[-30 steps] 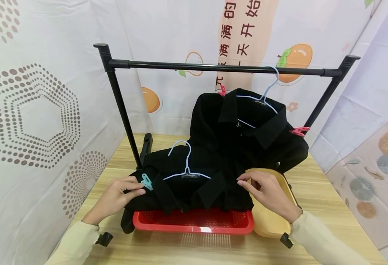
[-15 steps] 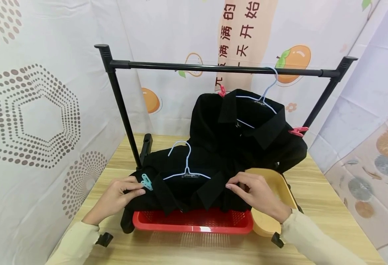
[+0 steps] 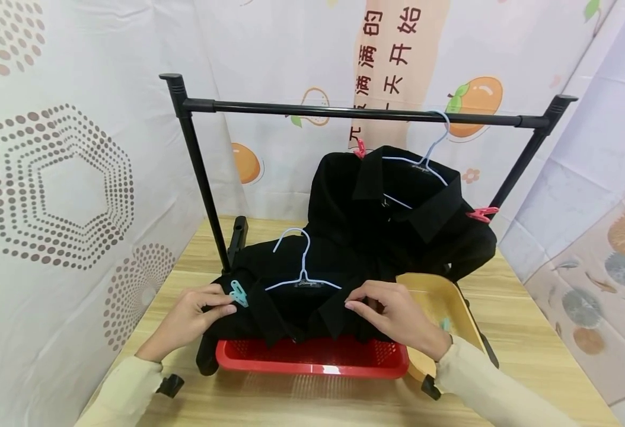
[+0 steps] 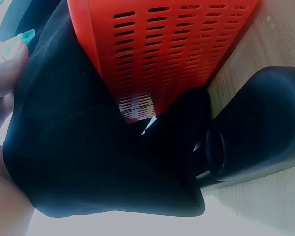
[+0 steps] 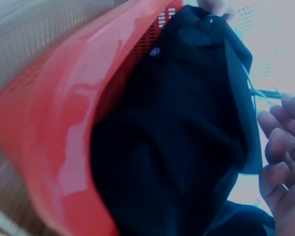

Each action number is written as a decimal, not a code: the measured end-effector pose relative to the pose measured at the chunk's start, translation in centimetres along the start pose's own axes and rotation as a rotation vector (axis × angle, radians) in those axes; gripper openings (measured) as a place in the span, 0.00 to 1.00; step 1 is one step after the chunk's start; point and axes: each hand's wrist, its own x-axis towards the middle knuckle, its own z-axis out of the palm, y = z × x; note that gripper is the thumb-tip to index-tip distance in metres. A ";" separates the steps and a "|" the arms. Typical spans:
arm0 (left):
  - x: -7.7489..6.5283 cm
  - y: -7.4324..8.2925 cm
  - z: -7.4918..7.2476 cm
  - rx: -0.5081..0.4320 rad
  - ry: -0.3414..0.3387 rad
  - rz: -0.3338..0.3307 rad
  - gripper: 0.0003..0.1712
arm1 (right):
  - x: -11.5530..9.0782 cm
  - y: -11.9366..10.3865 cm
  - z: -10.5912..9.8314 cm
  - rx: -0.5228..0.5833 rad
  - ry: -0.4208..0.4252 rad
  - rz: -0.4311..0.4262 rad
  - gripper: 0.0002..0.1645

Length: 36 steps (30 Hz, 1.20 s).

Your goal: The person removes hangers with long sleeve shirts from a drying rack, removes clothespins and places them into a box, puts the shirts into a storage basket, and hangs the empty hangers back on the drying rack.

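A black shirt (image 3: pixel 291 258) lies over a red basket (image 3: pixel 312 366), with a light-blue hanger (image 3: pixel 304 261) inside its collar. At the shirt's left shoulder edge my left hand (image 3: pixel 200 317) pinches the cloth, right beside a teal clothespin (image 3: pixel 239 293) clipped there. In the left wrist view the thumb (image 4: pixel 12 64) presses on the black fabric. My right hand (image 3: pixel 392 314) hovers over the other collar side, near the hanger's right end. Its fingers are loosely curled, and nothing shows between them in the right wrist view.
A second black shirt (image 3: pixel 339 201) hangs by its hanger from the black rack (image 3: pixel 312 111), with pink clothespins (image 3: pixel 482 213) on it. Right of the basket stands a yellow tray (image 3: pixel 435 284), a green clothespin (image 3: pixel 445 324) inside. A black rack foot (image 4: pixel 260 123) is near my left hand.
My right hand has moved left across the shirt, from its right shoulder to the collar. The left hand stays at the teal clothespin. More of the yellow tray's inside shows, with a green clothespin.
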 end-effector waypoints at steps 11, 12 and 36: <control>0.5 -0.1 0.1 -0.034 -0.024 0.026 0.11 | 1.1 -0.6 1.6 0.080 -0.028 -0.044 0.07; 0.5 -0.1 0.1 -0.033 -0.022 0.029 0.12 | 1.3 -0.6 1.7 0.080 -0.030 -0.048 0.07; 0.1 0.1 0.0 -0.008 0.000 0.004 0.13 | 5.6 -3.3 4.9 0.129 -0.095 -0.148 0.05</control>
